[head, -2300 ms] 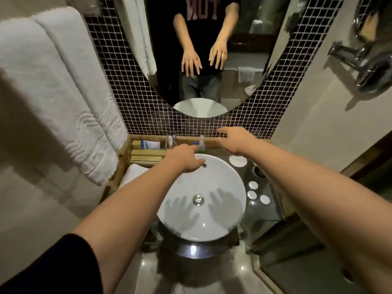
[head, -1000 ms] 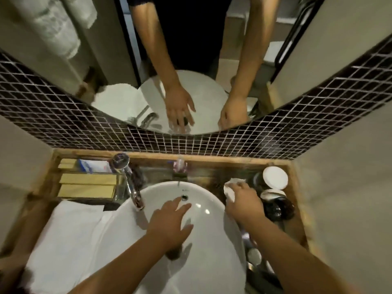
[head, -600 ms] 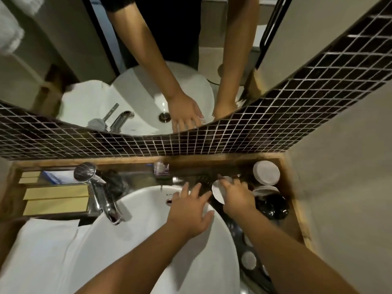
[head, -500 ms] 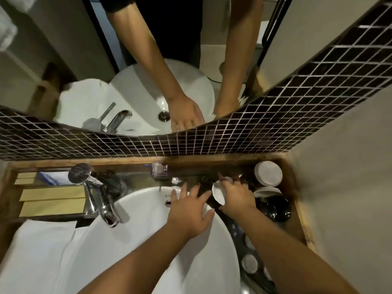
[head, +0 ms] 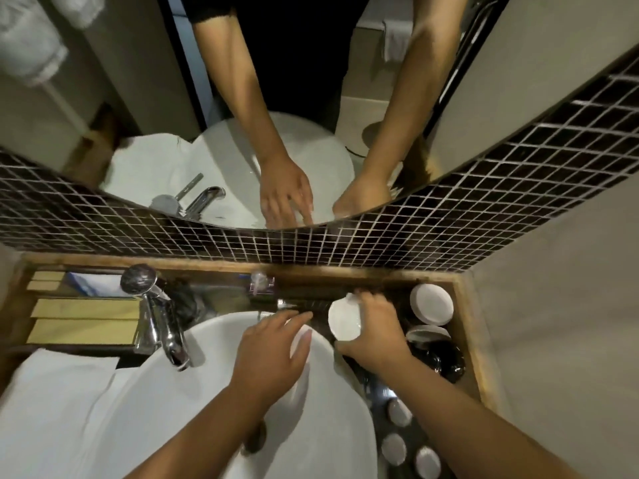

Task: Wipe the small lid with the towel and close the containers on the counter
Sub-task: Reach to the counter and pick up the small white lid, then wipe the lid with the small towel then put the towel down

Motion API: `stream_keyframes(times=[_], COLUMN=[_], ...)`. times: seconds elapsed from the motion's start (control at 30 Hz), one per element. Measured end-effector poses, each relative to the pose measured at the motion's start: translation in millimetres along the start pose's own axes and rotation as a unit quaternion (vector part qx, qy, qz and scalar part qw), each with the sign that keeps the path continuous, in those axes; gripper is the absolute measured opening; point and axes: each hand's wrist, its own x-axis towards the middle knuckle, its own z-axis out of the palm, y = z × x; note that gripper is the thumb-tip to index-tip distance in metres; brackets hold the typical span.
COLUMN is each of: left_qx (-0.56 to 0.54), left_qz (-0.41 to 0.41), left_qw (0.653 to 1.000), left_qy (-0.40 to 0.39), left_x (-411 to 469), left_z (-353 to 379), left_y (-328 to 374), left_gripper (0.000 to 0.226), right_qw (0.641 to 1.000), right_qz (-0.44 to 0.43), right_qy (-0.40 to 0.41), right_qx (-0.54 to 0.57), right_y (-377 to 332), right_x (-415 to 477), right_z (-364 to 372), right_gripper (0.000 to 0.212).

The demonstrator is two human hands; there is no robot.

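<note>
My right hand (head: 375, 335) grips a small round white lid (head: 343, 322), tilted on edge above the dark counter right of the basin. My left hand (head: 269, 354) hovers flat over the white basin (head: 207, 409), fingers spread, holding nothing. A white towel (head: 58, 402) lies folded on the counter at the left. At the right end stand dark containers (head: 439, 356); one has a white lid (head: 431, 303) on it, another white lid (head: 427, 333) sits beside it. Three small white-capped jars (head: 399, 413) line the counter below my right forearm.
A chrome tap (head: 162, 326) rises left of the basin. Wooden boxes (head: 83, 319) and a small packet sit at the back left. A wooden rim (head: 470, 340) borders the counter. Black mosaic tile and a mirror stand behind.
My head has moved in close over the counter. My right hand has taken hold of the small white lid and lifted it on edge; my left hand has moved toward it.
</note>
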Motion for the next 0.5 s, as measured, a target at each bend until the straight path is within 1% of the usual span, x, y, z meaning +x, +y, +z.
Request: stream_keyframes(times=[0.07, 0.2, 0.3, 0.37, 0.4, 0.5], left_qx=[-0.018, -0.015, -0.03, -0.019, -0.013, -0.005], left_qz=[-0.004, -0.011, -0.029, -0.042, -0.05, -0.061], left_qw=[0.999, 0.999, 0.998, 0.998, 0.998, 0.998], left_qy=[0.029, 0.028, 0.042, 0.039, 0.034, 0.02], left_x=[-19, -61, -90, -109, -118, -134], left_z=[-20, -57, -72, -76, -77, -82], left_y=[-14, -48, -74, -87, -91, -102], left_gripper=[0.038, 0.036, 0.034, 0.036, 0.036, 0.037], right_qw=[0.998, 0.989, 0.972, 0.949, 0.931, 0.854], right_qz=[-0.058, -0.134, -0.196, -0.243, -0.267, -0.322], right_qy=[-0.005, 0.008, 0.03, 0.026, 0.023, 0.042], right_qx=[-0.02, -0.055, -0.124, -0.201, -0.249, -0.407], right_y=[-21, -59, -89, -108, -115, -142], right_x=[-20, -64, -93, -109, -117, -132], right_z=[-2, 13, 29, 38, 41, 45], right_gripper=[0.102, 0.1, 0.096, 0.093, 0.093, 0.09])
